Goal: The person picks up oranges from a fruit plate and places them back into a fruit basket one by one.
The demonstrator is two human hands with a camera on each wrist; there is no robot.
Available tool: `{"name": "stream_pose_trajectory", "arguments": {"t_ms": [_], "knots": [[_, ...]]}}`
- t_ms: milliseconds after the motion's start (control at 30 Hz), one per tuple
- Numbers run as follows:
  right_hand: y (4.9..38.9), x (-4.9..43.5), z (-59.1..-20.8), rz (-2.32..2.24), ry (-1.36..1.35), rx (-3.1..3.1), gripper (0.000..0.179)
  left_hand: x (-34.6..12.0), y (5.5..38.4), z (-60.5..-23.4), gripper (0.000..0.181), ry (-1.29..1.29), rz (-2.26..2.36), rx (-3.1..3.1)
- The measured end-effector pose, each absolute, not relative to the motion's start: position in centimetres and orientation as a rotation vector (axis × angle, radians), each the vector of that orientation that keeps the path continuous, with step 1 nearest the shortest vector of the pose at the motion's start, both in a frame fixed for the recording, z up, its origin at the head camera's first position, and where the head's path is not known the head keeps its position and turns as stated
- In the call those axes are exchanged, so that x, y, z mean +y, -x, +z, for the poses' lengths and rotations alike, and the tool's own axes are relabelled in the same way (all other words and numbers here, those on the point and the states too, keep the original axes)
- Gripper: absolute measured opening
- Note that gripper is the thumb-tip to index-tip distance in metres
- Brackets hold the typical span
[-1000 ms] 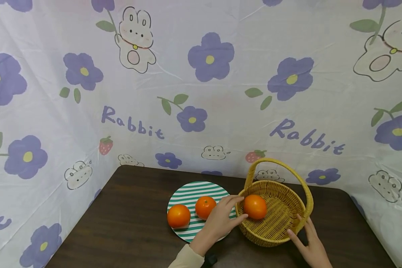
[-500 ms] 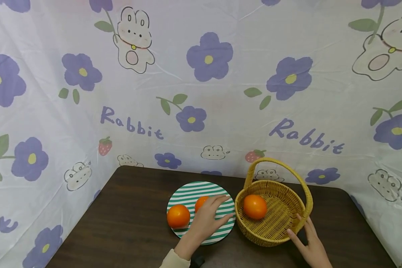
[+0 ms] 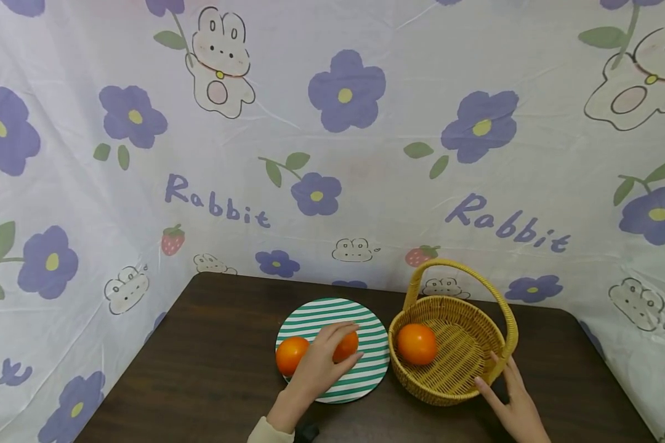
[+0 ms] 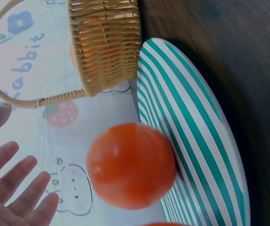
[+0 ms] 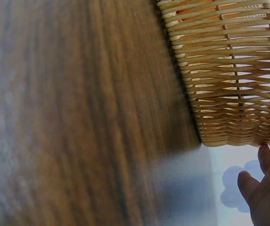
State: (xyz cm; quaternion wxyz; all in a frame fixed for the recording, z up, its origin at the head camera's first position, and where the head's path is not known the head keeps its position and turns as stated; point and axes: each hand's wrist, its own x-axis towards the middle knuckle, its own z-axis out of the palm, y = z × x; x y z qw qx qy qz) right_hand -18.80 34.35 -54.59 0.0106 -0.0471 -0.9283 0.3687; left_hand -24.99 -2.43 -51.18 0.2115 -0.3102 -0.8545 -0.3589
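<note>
My left hand (image 3: 317,368) is over the striped green-and-white plate (image 3: 372,351), fingers spread around the far side of an orange (image 3: 346,346). In the left wrist view a gap shows between the fingers (image 4: 26,190) and that orange (image 4: 131,165). A second orange (image 3: 291,355) sits at the plate's left side, partly behind the hand. The yellow wicker basket (image 3: 449,397) stands right of the plate with one orange (image 3: 417,344) inside. My right hand (image 3: 514,403) holds the basket's right front rim, fingertips at the rim in the right wrist view.
The dark wooden table (image 3: 199,369) extends left of the plate and in front of it. Behind it hangs a white cloth (image 3: 388,184) printed with rabbits and purple flowers. The basket's tall handle (image 3: 465,267) arches over its opening.
My left hand has moved left from the basket's rim to the orange on the plate. The orange in the basket has shifted slightly left. My right hand stays at the basket.
</note>
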Motion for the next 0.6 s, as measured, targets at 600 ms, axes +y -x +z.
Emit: {"name": "stream_pose_trajectory", "arguments": {"t_ms": [600], "knots": [[18.8,34.3,-54.4,1.158,0.119,-2.871,0.077,-5.7,24.6,-51.6,0.049,0.768,-1.012,-2.424]]}}
